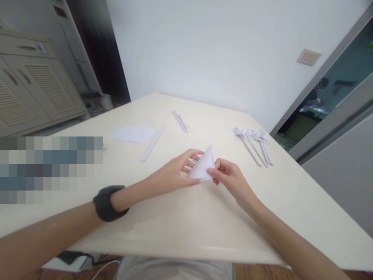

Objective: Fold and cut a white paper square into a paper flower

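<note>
Right hand point(229, 174): pinching the folded paper's lower right corner, thumb in front.
Left hand point(177, 168): grasping its left side, thumb at the bottom edge.
Folded paper point(204, 163): between both hands, triangular, point up, over the near-middle desk point(175, 221).
Rolled paper point(154, 144): loose, left of centre.
Thin sticks point(180, 121): bunched at back, bare.
Flat paper point(132, 133): far left, looks unused.
Stick-mounted paper pieces point(252, 134): grouped right, look done.
Progress: probably partway; held piece folded, not on a stick.

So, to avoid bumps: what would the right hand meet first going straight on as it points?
The folded white paper the right hand pinches; past that, probably the left hand, though depth is unclear.
</note>
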